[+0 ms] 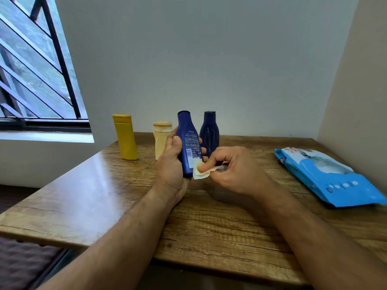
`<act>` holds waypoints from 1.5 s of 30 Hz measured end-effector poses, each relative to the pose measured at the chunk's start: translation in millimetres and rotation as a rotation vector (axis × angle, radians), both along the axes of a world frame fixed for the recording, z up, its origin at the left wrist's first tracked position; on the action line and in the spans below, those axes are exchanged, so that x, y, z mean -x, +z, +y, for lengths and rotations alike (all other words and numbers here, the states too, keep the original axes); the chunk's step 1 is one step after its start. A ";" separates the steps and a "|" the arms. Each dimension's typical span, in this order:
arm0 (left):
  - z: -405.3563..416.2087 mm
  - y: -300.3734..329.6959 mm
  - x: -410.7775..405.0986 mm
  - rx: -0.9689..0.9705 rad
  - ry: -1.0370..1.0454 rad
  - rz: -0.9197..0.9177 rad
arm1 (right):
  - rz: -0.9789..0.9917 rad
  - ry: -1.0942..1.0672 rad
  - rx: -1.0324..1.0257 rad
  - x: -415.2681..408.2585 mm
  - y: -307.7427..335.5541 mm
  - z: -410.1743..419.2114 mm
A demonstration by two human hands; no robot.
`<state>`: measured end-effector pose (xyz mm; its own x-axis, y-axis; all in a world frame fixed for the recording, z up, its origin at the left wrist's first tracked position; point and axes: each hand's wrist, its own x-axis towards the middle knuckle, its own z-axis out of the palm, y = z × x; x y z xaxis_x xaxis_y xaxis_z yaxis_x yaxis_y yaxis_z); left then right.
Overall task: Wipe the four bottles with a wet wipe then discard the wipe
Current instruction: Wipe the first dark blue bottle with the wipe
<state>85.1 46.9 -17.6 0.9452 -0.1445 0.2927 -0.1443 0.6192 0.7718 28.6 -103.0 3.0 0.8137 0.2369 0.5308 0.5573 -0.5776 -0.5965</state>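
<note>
My left hand gripped the blue bottle around its lower half, thumb on the near side and fingertips wrapping round the far side, holding it lifted just above the tabletop with its cap tilted a little to the left and its printed back label facing me. My right hand pinched the wet wipe between thumb and curled fingers and pressed it against the bottom right edge of that blue bottle. The wipe was bunched small and looked yellowish-white.

Directly behind the blue bottle, and slightly to its right, stood the dark navy bottle, upright, partly hidden by my fingers and the held bottle. To the left of the blue bottle stood the cream bottle, short with a wide cap, its right side covered by my left hand. Further left of that, well apart from the blue bottle, the yellow bottle stood upright with a slight lean.

To the right of the blue bottle, well apart and near the side wall, lay the wipes pack, a flat light-blue packet resting at an angle on the wood. A barred window sat off to the left of the bottles, and a plain wall rose behind them.
</note>
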 end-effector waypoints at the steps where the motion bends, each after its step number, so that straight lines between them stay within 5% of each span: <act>1: 0.4 -0.1 -0.4 0.010 -0.010 0.018 | -0.016 -0.030 0.017 -0.2 0.4 -1.5; 21: -2.6 1.4 10.6 -0.112 -0.109 -0.005 | -0.179 -0.008 0.157 3.3 -3.5 5.8; 32: -4.0 4.0 20.9 -0.207 -0.207 -0.085 | -0.370 -0.305 -0.092 1.2 6.7 -9.0; 39: -3.3 4.5 18.7 -0.137 -0.178 0.049 | -0.219 -0.060 0.109 3.1 0.0 -5.5; 45: -5.0 8.3 21.3 -0.223 -0.221 0.087 | -0.414 -0.324 -0.092 0.1 8.0 -7.6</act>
